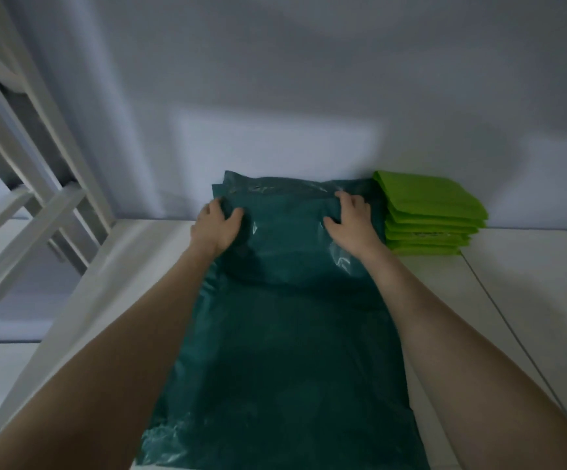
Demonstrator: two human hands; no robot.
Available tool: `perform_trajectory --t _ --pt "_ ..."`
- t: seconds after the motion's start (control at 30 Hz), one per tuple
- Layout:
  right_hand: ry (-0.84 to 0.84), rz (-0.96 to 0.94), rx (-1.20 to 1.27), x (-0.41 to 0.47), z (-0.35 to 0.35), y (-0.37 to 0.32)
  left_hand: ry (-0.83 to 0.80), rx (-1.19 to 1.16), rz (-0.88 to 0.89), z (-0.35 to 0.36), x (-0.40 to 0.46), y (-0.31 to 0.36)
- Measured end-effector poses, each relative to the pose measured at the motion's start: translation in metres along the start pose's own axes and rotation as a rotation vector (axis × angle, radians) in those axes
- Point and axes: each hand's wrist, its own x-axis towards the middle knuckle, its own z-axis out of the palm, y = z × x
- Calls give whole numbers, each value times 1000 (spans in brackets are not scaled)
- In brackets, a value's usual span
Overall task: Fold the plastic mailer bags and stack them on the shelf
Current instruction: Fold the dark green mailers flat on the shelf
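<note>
A dark teal plastic mailer bag (282, 351) lies lengthwise on the white shelf (529, 283), its far end against the wall on top of other teal bags (227, 184). My left hand (216, 227) grips the bag's far left part, thumb on top and fingers curled round the plastic. My right hand (351, 222) grips the far right part the same way. The bag's near end reaches the bottom of the view. A stack of folded bright green mailer bags (431, 215) stands to the right, against the wall.
A grey-white wall (275, 96) rises right behind the bags. A white shelf frame with slanted bars (37, 205) stands at the left. A thin seam or cord (499, 307) runs across the shelf surface on the right.
</note>
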Motion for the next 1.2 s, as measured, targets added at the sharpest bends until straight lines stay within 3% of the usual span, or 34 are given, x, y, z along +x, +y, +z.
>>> perform_trajectory --t 0.1,0.23,0.37,0.5,0.67,0.83,1.0,1.2 --pt "100 -15 81 0 -10 3 9 -44 -14 -9 2 -10" --pt "164 71 44 -4 -18 12 -1 -179 90 -9 -5 1" --pt "166 135 -10 -11 -15 21 159 -238 74 -8 5 6" --pt "266 149 101 -18 -18 21 302 -246 11 -16 9 4" --pt "297 201 3 -24 -24 25 336 -485 -35 -21 3 2" --pt "247 191 93 -23 -25 18 287 -702 -48 -25 -2 0" --pt "267 368 296 -17 -26 8 252 -782 -33 -26 -13 3" --pt "373 460 167 -17 -41 7 292 -742 -9 -33 -23 7"
